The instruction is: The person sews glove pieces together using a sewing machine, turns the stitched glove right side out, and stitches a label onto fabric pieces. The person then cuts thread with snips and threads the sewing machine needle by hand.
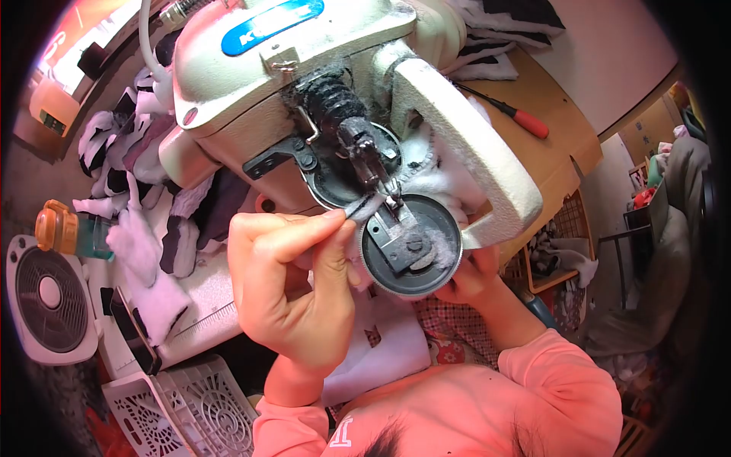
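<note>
- we see the left hand (pixel 293 286) pinching a small fleecy piece (pixel 368 208), white with a dark edge, between thumb and forefinger;
- we find that piece right at the gap where two round discs meet, the upper disc (pixel 331 184) and the lower disc (pixel 417 283), just below the machine's dark, lint-covered mechanism (pixel 343 114);
- we see the right hand (pixel 481 276) partly hidden behind the lower disc; we cannot tell whether it grips anything;
- we see lint on the pale sewing machine (pixel 228 99), which bears a blue badge (pixel 272 27);
- we note a heap of black-and-white fabric pieces (pixel 114 145) to the left; a bottle with an orange cap (pixel 57 226) stands near a fan (pixel 52 293), with a white basket (pixel 205 404) lower down;
- we see a red-handled screwdriver (pixel 529 123) lying on the brown tabletop (pixel 567 126), to the right of the machine
</note>
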`<state>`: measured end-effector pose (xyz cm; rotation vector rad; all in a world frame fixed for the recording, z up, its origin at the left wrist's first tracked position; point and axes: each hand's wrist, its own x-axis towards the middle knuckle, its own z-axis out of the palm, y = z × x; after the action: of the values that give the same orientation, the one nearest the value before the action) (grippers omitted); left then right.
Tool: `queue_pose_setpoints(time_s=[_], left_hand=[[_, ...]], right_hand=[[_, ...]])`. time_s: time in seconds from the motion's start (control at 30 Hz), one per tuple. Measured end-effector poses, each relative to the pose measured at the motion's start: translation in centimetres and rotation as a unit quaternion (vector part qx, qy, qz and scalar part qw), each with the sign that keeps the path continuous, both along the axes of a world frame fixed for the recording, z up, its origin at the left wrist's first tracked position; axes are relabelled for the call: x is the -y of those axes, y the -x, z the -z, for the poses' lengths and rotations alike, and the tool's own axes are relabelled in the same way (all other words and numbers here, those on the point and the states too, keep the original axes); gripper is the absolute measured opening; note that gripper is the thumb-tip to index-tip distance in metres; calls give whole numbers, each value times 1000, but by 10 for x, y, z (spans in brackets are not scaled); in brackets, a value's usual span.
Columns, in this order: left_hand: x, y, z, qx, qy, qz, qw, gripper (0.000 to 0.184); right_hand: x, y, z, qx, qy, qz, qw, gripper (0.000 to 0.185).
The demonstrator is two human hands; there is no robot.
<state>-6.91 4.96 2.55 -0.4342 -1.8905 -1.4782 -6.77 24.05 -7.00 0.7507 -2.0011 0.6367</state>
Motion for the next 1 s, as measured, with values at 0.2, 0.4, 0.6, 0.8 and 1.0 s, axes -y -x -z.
queue_pose_setpoints(time_s=[0.2,0.4,0.6,0.8,1.0], left_hand=[[-4,1,2,1,17,-11,1000,18],[-17,3,24,55,-187,51,980,29],[-9,-12,54,121,-251,184,943,57],[-28,-11,52,138,-334,117,925,19],[-31,0,58,58,-272,61,958,12]], right_hand=[[-7,0,1,21,3,-9,1000,22],[-6,-3,-12,20,57,-10,998,21],[-12,-5,4,15,-6,28,999,21],[-13,-6,5,12,8,32,999,21],[-18,-9,7,39,22,16,999,20]])
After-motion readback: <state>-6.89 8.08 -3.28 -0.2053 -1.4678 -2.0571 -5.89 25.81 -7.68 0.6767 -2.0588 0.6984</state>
